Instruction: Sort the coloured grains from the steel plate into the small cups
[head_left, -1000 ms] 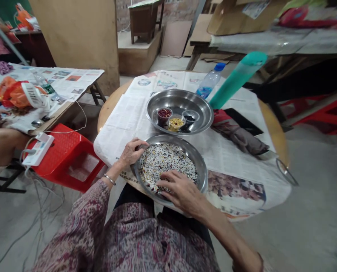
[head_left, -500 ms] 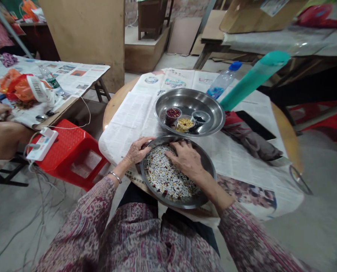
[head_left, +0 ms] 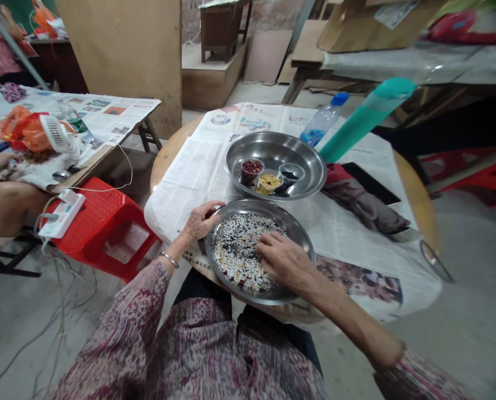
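A round metal basin (head_left: pixel 300 229) sits at the table's near edge, its bottom covered with mixed grains (head_left: pixel 237 250), mostly white with yellow, dark red and black bits. My left hand (head_left: pixel 203 221) grips the basin's left rim. Over the grains, right of the middle, my right hand (head_left: pixel 281 256) has its fingers curled together; the fingertips are partly hidden, so what they hold does not show. Just behind stands a second metal basin (head_left: pixel 312 161). Inside it are clear cups of red beans (head_left: pixel 251 168), yellow kernels (head_left: pixel 269 181) and black beans (head_left: pixel 290 175).
Newspaper (head_left: pixel 176 178) covers the round table. A bottle with a blue cap (head_left: pixel 322 119), a long green object (head_left: pixel 368 119), a folded umbrella (head_left: pixel 364 208) and a dark flat object (head_left: pixel 372 183) lie behind and right. A red stool (head_left: pixel 101 216) carries a power strip (head_left: pixel 62 214). A person sits left.
My right hand has gone from spread fingers at the basin's back to curled fingers nearer the middle. The grains are spread thinner, showing dark basin bottom. My left hand stays at the rim.
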`<action>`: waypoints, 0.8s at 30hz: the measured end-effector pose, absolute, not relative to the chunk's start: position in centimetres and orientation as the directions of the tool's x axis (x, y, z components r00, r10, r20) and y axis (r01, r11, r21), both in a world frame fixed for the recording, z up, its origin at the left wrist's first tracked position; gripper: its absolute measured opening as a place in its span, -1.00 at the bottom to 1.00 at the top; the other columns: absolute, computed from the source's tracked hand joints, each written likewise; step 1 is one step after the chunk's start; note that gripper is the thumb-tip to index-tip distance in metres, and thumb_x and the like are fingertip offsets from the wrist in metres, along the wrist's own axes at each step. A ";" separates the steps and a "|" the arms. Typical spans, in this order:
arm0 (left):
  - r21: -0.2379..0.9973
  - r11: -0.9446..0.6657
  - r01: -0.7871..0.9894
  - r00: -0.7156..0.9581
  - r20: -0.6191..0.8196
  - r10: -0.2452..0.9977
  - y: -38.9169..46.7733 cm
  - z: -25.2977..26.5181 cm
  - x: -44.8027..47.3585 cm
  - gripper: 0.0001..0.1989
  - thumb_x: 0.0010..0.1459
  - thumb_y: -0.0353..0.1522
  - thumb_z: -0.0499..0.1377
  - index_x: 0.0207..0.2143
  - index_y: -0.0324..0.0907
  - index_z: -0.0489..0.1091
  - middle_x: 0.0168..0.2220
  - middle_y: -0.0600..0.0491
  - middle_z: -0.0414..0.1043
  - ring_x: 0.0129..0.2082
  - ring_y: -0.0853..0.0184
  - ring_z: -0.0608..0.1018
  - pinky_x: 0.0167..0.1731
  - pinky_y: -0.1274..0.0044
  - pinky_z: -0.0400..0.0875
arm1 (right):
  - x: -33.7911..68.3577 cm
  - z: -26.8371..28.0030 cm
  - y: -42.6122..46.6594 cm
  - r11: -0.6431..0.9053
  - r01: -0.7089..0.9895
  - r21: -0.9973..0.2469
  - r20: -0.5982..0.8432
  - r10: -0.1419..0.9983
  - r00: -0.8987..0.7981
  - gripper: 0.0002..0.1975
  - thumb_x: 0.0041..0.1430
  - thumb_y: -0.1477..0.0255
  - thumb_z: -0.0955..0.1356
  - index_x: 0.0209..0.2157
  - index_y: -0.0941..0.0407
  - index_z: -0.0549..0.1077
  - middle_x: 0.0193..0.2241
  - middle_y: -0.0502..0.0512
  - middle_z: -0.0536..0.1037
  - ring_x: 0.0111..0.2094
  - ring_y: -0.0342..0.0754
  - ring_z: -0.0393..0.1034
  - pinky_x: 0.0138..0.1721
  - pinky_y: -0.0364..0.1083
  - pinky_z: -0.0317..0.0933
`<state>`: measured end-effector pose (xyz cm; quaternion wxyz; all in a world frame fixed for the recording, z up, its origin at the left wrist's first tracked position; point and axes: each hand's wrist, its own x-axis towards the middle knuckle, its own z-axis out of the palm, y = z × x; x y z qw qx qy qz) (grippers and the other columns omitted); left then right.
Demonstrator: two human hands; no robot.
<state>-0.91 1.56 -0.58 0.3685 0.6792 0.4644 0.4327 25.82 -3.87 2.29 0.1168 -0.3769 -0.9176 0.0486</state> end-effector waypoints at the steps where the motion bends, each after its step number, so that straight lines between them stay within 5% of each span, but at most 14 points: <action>1: 0.906 -0.296 0.301 0.193 0.247 0.950 1.6 -0.7 -0.9 -0.62 0.17 -0.37 0.17 0.04 -0.24 0.46 -0.41 0.15 0.36 -0.46 0.46 0.33 -0.39 0.62 0.26 | 26.8 2.1 -3.7 0.667 0.724 -0.175 0.209 0.744 -0.635 -0.84 0.09 0.60 0.31 -0.40 0.05 0.45 -0.30 0.12 0.50 -0.19 0.05 0.33 -0.19 0.00 0.26; 4: 0.912 -0.289 0.291 0.179 0.245 0.953 1.6 -0.8 -0.9 -0.63 0.18 -0.33 0.19 0.03 -0.24 0.47 -0.39 0.13 0.40 -0.44 0.45 0.37 -0.37 0.62 0.30 | 27.9 1.5 -2.8 0.508 0.835 -0.211 0.294 0.848 -0.442 -0.87 0.19 0.41 0.34 -0.22 0.07 0.50 -0.24 0.15 0.51 -0.16 0.09 0.35 -0.16 0.03 0.28; 7: 0.906 -0.289 0.308 0.175 0.245 0.954 1.7 -0.7 -0.9 -0.64 0.18 -0.34 0.19 0.02 -0.23 0.48 -0.41 0.14 0.39 -0.45 0.45 0.37 -0.38 0.62 0.29 | 26.4 1.0 -2.0 0.432 0.863 -0.262 0.292 0.888 -0.356 -0.68 0.17 0.24 0.39 -0.09 0.10 0.50 -0.20 0.20 0.51 -0.14 0.13 0.36 -0.15 0.06 0.28; 13: 0.907 -0.294 0.301 0.172 0.251 0.953 1.6 -0.4 -0.9 -0.64 0.15 -0.40 0.18 0.02 -0.24 0.48 -0.40 0.14 0.40 -0.43 0.46 0.39 -0.36 0.62 0.31 | 22.2 1.4 -1.7 0.481 0.709 -0.516 0.150 0.865 -0.478 -0.78 0.10 0.61 0.28 -0.26 0.12 0.52 -0.28 0.12 0.55 -0.23 0.00 0.43 -0.11 -0.01 0.28; 17: 0.909 -0.299 0.292 0.175 0.256 0.951 1.6 -0.5 -0.8 -0.65 0.15 -0.41 0.18 0.01 -0.23 0.47 -0.40 0.14 0.41 -0.45 0.46 0.38 -0.39 0.62 0.29 | 22.1 3.1 -4.0 0.544 0.559 -0.626 0.121 0.776 -0.619 -0.76 0.12 0.63 0.29 -0.26 0.08 0.52 -0.31 0.06 0.58 -0.25 -0.04 0.46 -0.15 -0.04 0.30; 20: 0.908 -0.311 0.281 0.173 0.271 0.947 1.6 -0.6 -0.8 -0.65 0.14 -0.43 0.17 0.00 -0.23 0.48 -0.41 0.15 0.40 -0.45 0.47 0.37 -0.41 0.62 0.27 | 23.5 4.7 -6.4 0.623 0.545 -0.561 0.108 0.708 -0.698 -0.80 0.24 0.57 0.29 -0.22 0.07 0.52 -0.22 0.10 0.57 -0.19 -0.03 0.46 -0.15 -0.05 0.31; 24: 0.902 -0.321 0.289 0.176 0.280 0.944 1.7 -0.7 -0.8 -0.66 0.14 -0.44 0.18 -0.01 -0.23 0.48 -0.43 0.16 0.39 -0.46 0.47 0.36 -0.40 0.62 0.27 | 25.5 5.1 -8.3 0.672 0.629 -0.391 -0.016 0.678 -0.735 -0.78 0.33 0.54 0.25 -0.38 0.10 0.46 -0.34 0.09 0.52 -0.28 -0.05 0.42 -0.25 -0.09 0.25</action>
